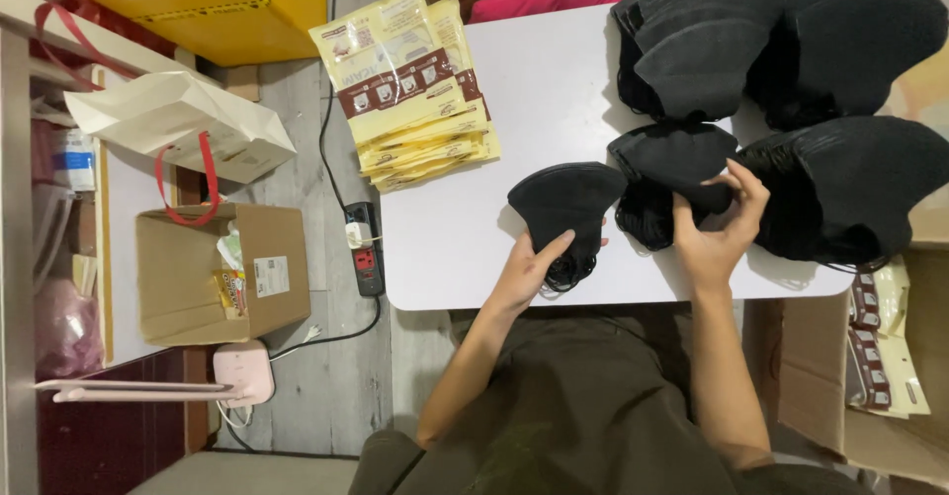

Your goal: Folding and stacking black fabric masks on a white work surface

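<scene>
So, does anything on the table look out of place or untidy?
The yellow packets are fanned out unevenly, and their far corner hangs over the table edge. The black mask piles look orderly; nothing seems spilled or damaged.

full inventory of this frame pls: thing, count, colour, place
black face masks: one small stack, black, table front, under the left hand
mask piles: four larger piles, black, right half of table
flat pouches: one fanned stack, pale yellow with brown band, table's far left corner
table: one, white
open cardboard box: one, brown, floor at left
paper bag: one, white with red handles, left
power strip: one, black, floor beside table
yellow box: one, top left
left hand: on the small stack
right hand: fingers on the middle pile
</scene>
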